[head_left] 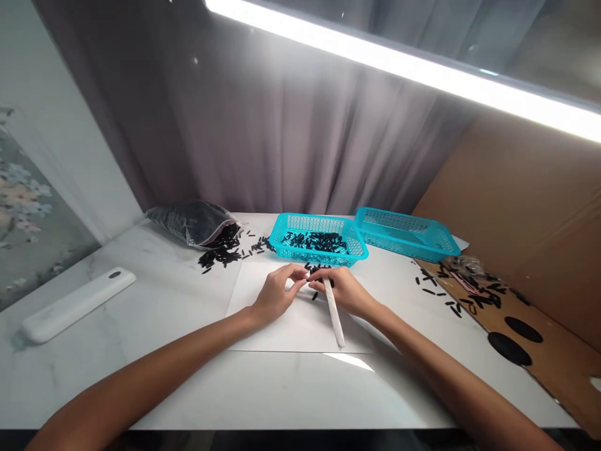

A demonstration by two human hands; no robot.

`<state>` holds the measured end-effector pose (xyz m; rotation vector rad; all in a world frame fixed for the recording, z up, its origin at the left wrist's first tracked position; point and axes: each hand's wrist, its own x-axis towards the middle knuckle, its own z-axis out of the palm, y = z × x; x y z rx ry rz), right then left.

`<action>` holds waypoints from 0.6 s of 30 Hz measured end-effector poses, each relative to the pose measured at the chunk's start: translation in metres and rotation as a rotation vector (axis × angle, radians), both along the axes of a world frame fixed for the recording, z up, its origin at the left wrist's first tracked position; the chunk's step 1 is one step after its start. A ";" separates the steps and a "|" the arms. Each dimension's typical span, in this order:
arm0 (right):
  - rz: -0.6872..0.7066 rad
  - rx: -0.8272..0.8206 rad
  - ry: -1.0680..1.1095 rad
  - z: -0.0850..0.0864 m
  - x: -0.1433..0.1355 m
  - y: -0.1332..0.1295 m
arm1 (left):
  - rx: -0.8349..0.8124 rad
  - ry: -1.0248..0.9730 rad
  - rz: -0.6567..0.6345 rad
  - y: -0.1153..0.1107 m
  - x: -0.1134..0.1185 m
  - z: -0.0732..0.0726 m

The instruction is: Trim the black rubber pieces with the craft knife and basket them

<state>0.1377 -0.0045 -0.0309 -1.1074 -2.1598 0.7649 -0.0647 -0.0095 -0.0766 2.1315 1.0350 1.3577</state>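
Note:
Over a white sheet (282,332), my left hand (277,293) and my right hand (344,289) meet at the fingertips. My left thumb and fingers pinch something too small to make out. A white stick-like tool (334,316) is held in my right hand and points down toward the front of the sheet; the fingertips of that hand touch the same spot as the left ones. Small black pieces (315,295) lie just behind and beneath my fingers. Behind them, a blue basket (319,255) holds many more black pieces.
A plastic bag (192,224) spills black pieces at the back left. A second blue basket (408,244) stands at the back right. Black pieces and two black discs (509,348) lie by the cardboard (539,369) on the right. A white long object (77,305) rests at left.

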 end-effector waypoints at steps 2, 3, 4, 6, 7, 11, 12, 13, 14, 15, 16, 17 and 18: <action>-0.010 -0.008 0.013 -0.004 -0.002 0.000 | 0.012 -0.008 0.001 0.000 0.000 0.000; -0.014 -0.014 0.022 -0.006 -0.002 0.002 | 0.017 -0.008 0.002 0.000 0.000 0.000; -0.016 -0.022 0.031 -0.008 -0.002 0.003 | 0.020 -0.003 0.001 0.000 0.000 0.000; -0.018 -0.041 0.046 -0.011 -0.001 0.006 | 0.028 0.016 0.005 0.000 -0.001 0.001; -0.018 -0.051 0.052 -0.012 -0.001 0.007 | 0.033 0.029 0.011 0.000 -0.001 0.002; -0.026 -0.085 0.069 -0.010 0.003 0.009 | 0.043 0.074 0.034 0.002 -0.002 0.003; -0.029 -0.090 0.070 -0.008 0.004 0.009 | 0.042 0.080 0.038 0.002 -0.003 0.004; -0.030 -0.094 0.071 -0.007 0.004 0.009 | 0.041 0.083 0.041 0.002 -0.003 0.004; -0.030 -0.095 0.072 -0.005 0.005 0.009 | 0.039 0.084 0.044 0.002 -0.002 0.004; -0.028 -0.096 0.073 -0.004 0.005 0.009 | 0.038 0.084 0.047 0.002 -0.002 0.003; -0.025 -0.097 0.074 -0.003 0.006 0.009 | 0.036 0.084 0.051 0.002 -0.002 0.003; -0.021 -0.096 0.075 -0.003 0.006 0.009 | 0.033 0.083 0.054 0.002 -0.002 0.004; -0.019 -0.094 0.077 -0.003 0.007 0.010 | 0.030 0.081 0.057 0.002 -0.002 0.004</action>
